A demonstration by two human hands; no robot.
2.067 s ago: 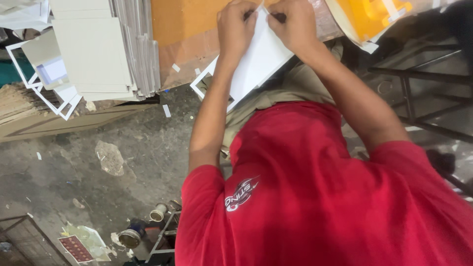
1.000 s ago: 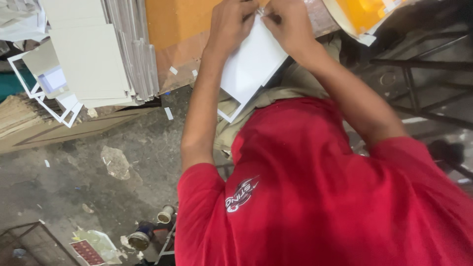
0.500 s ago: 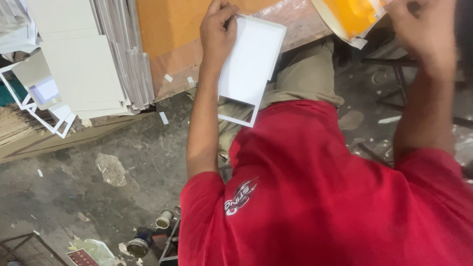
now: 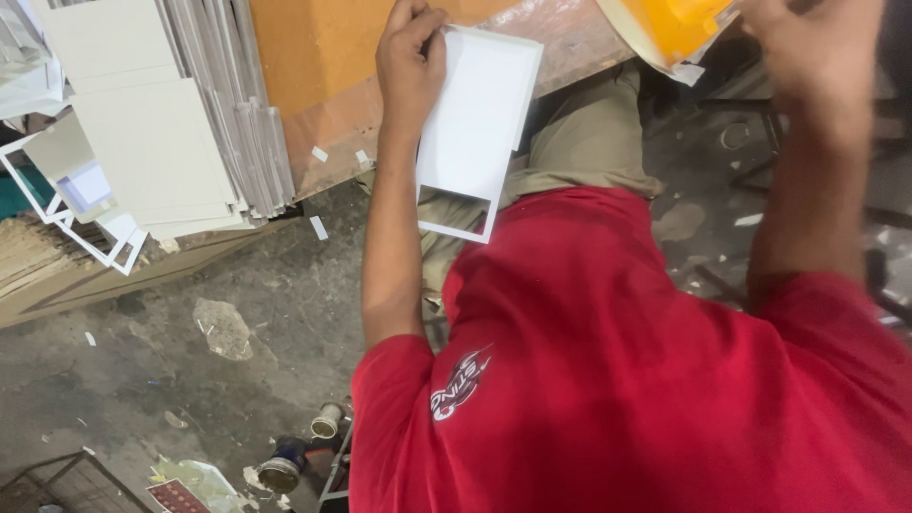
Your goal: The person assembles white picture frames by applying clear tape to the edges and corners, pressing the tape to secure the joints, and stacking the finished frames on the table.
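My left hand [image 4: 410,57] grips the top left corner of a flat white card [image 4: 475,123] that has a rectangular window cut near its lower end. The card hangs over my lap, in front of my red shirt [image 4: 608,361]. My right hand [image 4: 817,47] is raised at the top right, apart from the card and just right of a yellow object wrapped in white [image 4: 674,24]. That hand is blurred, and whether it holds anything is unclear.
An orange-brown wooden board [image 4: 313,66] lies ahead of my knees. A stack of white cards [image 4: 142,142] and loose white cut-out frames [image 4: 66,223] lie at the left. Tape rolls and scraps [image 4: 285,465] litter the grey floor. A dark metal frame [image 4: 883,171] stands at the right.
Both hands were together at the card's top edge. My right hand has let go and swung out to the right; my left hand keeps the card.
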